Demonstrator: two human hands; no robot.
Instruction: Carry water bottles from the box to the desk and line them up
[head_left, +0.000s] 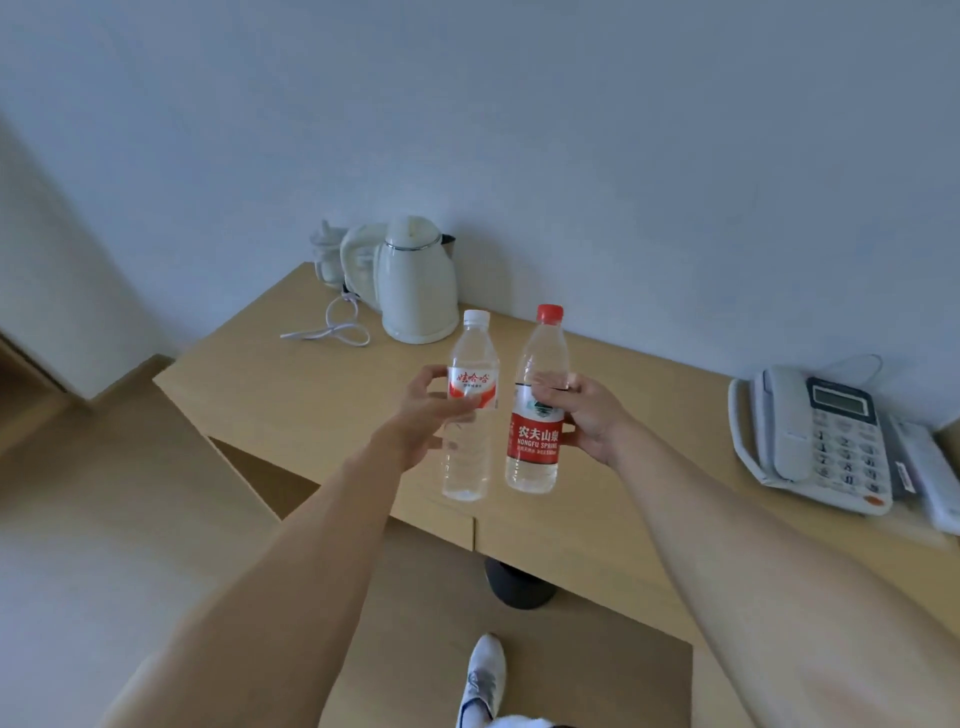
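Desk (322, 395): kettle (415, 291), phone (815, 441), cord (332, 332).

white-capped bottle (469, 415) red-white label; red-capped bottle (535, 415) red label; tan desk (311, 384); white kettle (415, 286).

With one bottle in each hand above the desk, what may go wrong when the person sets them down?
1. The white-cap bottle and the red-cap bottle are very close, so they may knock together.
2. The left hand has its grip on the side only, so that bottle may slip.
3. Both hang near the front edge of the desk; set down there, one may tip off.
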